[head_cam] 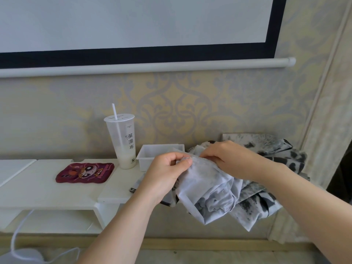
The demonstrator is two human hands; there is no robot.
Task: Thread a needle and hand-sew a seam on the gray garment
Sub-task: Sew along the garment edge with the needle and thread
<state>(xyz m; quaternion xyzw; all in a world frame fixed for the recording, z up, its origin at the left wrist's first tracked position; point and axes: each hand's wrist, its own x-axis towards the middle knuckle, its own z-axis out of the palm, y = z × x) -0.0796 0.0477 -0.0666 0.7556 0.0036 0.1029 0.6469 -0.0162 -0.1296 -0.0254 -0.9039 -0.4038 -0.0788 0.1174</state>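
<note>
Gray garment (209,180), pale on the inside and with black and white blotches on the outside, is bunched at the right end of a white shelf (38,191). It partly lies on the shelf and partly hangs over its front edge, and its upper fold is lifted between both hands. A big projection screen (133,21) with a black border fills the wall above. The left hand (165,174) pinches the top edge of the fold between thumb and forefinger, and its other fingers are curled in. The right hand (228,161) is just beside it, with the fingers bent down together and closed on the same edge of the cloth; their tips are mostly hidden. I cannot tell if a needle is there, it is too small. On the shelf, left of the garment, stands a tall plastic cup (123,141) with a straw (115,113). A white tray (146,155) stands between the cup and the cloth. Farther left lies a flat dark red case (84,172) with a cartoon face.
</note>
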